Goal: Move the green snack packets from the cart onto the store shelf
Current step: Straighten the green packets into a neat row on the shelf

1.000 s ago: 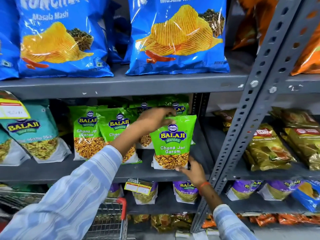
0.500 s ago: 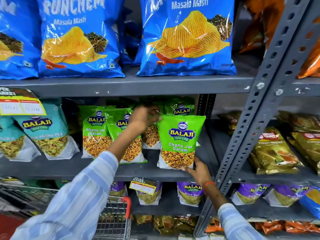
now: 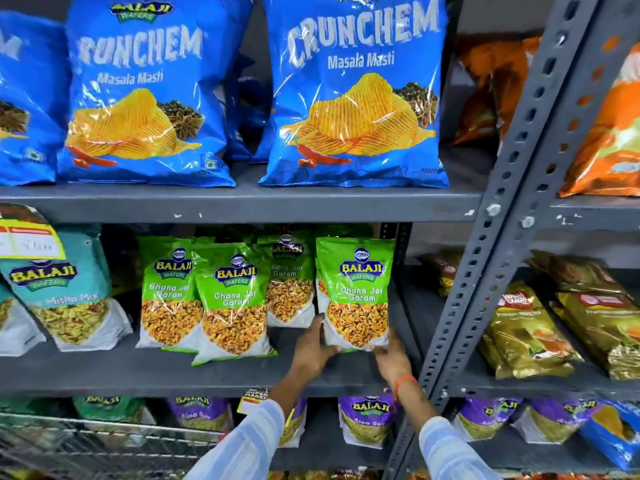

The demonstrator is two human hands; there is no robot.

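Both hands meet at the base of one green snack packet (image 3: 356, 292), which stands upright at the right end of the middle shelf (image 3: 138, 372), its bottom edge on or just above the shelf board. The left hand (image 3: 313, 348) presses its fingers against the packet's lower left edge, at about 8 o'clock from the packet's middle. The right hand (image 3: 393, 358), an orange band at its wrist, cups the lower right corner at about 5 o'clock. Each grip is closed lightly on the packet, fingers curled round its white bottom.

At 9 o'clock from this packet stand more green packets (image 3: 232, 299) of the same kind, upright and overlapping, one further back between them and the held one. A teal packet (image 3: 65, 296) sits further left, under a yellow price tag (image 3: 31, 244). Large blue chip bags (image 3: 353, 95) fill the shelf above, at 12 o'clock. Purple packets (image 3: 367, 420) line the shelf below. The wire cart (image 3: 86, 445) shows blurred at 7 o'clock; what it holds cannot be made out. A grey slotted upright (image 3: 485, 271) rises just right of the packet.
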